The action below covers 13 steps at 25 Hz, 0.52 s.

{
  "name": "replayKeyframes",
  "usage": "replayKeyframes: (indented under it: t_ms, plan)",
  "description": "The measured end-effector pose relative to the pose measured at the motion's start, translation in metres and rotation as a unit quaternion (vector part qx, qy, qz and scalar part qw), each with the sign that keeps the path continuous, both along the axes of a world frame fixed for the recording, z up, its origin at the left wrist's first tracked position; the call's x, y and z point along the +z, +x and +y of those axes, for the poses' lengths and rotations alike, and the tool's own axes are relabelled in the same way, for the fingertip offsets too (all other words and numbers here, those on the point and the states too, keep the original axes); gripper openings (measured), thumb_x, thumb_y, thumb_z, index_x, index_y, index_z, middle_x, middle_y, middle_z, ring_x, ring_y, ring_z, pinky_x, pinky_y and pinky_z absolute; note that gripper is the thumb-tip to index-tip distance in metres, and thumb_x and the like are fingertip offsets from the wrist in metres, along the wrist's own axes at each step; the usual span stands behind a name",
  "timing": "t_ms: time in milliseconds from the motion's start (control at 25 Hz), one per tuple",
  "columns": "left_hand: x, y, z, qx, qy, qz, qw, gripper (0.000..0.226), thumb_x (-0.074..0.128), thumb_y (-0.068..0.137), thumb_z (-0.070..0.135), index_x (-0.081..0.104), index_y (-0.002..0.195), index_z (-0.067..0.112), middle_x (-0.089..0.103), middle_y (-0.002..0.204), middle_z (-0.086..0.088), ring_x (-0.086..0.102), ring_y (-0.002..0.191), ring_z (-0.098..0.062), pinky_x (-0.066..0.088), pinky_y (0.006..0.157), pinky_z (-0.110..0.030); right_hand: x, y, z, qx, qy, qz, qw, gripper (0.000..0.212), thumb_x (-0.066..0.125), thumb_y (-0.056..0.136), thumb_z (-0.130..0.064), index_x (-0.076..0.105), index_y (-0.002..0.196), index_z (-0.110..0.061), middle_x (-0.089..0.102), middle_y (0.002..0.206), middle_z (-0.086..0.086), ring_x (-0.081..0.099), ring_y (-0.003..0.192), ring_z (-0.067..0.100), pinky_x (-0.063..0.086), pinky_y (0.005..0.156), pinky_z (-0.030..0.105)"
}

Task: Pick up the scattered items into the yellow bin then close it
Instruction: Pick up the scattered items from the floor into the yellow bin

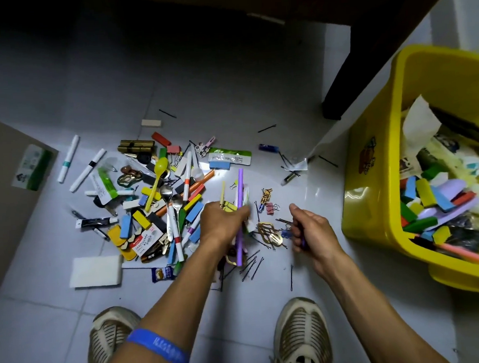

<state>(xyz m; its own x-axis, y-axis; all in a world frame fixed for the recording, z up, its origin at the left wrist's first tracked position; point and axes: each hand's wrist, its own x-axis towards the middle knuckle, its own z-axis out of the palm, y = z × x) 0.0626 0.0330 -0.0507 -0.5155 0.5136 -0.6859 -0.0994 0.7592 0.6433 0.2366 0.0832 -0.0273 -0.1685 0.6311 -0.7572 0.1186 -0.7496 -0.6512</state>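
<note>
Two shoes [302, 336] are planted on the floor [227, 84], nearest the camera. A purple straw [239, 217] is held in the left hand [221, 224], long axis running away from the person. The right hand [313, 230] is curled round a small dark item, not identifiable. The yellow bin [374, 135] stands open to the right, nearer the right hand. Yellow characters [266, 197] lie by the pile; wristband [158, 349] print is unreadable.
</note>
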Motion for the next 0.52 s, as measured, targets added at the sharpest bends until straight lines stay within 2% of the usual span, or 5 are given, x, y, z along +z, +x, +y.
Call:
replayKeyframes:
  t_ms: [40, 120, 320, 400, 520]
  plan:
    - [0.013, 0.001, 0.002, 0.029, 0.019, -0.043, 0.998, 0.026, 0.077, 0.072, 0.027, 0.067, 0.076, 0.002, 0.067, 0.057, -0.006, 0.067, 0.051, -0.026, 0.06, 0.053, -0.047, 0.009, 0.0, 0.0, -0.006, -0.006, 0.016, 1.0, 0.032, 0.061, 0.094, -0.03, 0.047, 0.069, -0.016, 0.043, 0.056, 0.004, 0.035, 0.045, 0.015, 0.029, 0.043, 0.023]
    - [0.048, 0.012, 0.009, 0.044, 0.057, -0.105, 0.992, 0.027, 0.074, 0.073, 0.024, 0.066, 0.085, 0.001, 0.063, 0.056, -0.005, 0.056, 0.044, -0.019, 0.052, 0.044, -0.03, 0.039, 0.002, 0.0, -0.036, -0.021, 0.078, 0.996, 0.02, 0.058, 0.095, -0.027, 0.056, 0.081, -0.013, 0.051, 0.063, 0.004, 0.038, 0.043, 0.012, 0.028, 0.04, 0.022]
    - [0.142, 0.081, 0.053, -0.001, 0.181, -0.235, 0.955, 0.022, 0.07, 0.077, 0.018, 0.061, 0.057, 0.017, 0.051, 0.052, -0.002, 0.024, 0.035, -0.011, 0.017, 0.038, -0.016, 0.129, 0.046, 0.015, -0.187, 0.006, 0.196, 0.963, 0.015, 0.053, 0.093, -0.02, 0.062, 0.098, -0.01, 0.058, 0.067, 0.004, 0.041, 0.044, 0.011, 0.028, 0.034, 0.019]
    - [0.173, 0.129, 0.082, -0.04, 0.196, -0.263, 0.944, 0.03, 0.069, 0.078, 0.016, 0.058, 0.05, 0.016, 0.046, 0.046, 0.0, 0.024, 0.031, -0.009, 0.018, 0.037, -0.013, 0.159, 0.084, 0.032, -0.248, 0.052, 0.193, 0.948, 0.014, 0.051, 0.093, -0.017, 0.061, 0.099, -0.01, 0.063, 0.066, 0.003, 0.048, 0.046, 0.013, 0.034, 0.038, 0.02]
    - [0.193, 0.199, 0.127, -0.038, 0.183, -0.309, 0.933, 0.019, 0.072, 0.079, 0.018, 0.061, 0.067, 0.01, 0.053, 0.053, -0.007, 0.045, 0.039, -0.016, 0.036, 0.044, -0.018, 0.183, 0.131, 0.059, -0.301, 0.092, 0.179, 0.932, 0.02, 0.047, 0.095, -0.015, 0.062, 0.104, -0.005, 0.068, 0.078, 0.01, 0.063, 0.055, 0.021, 0.049, 0.048, 0.028]
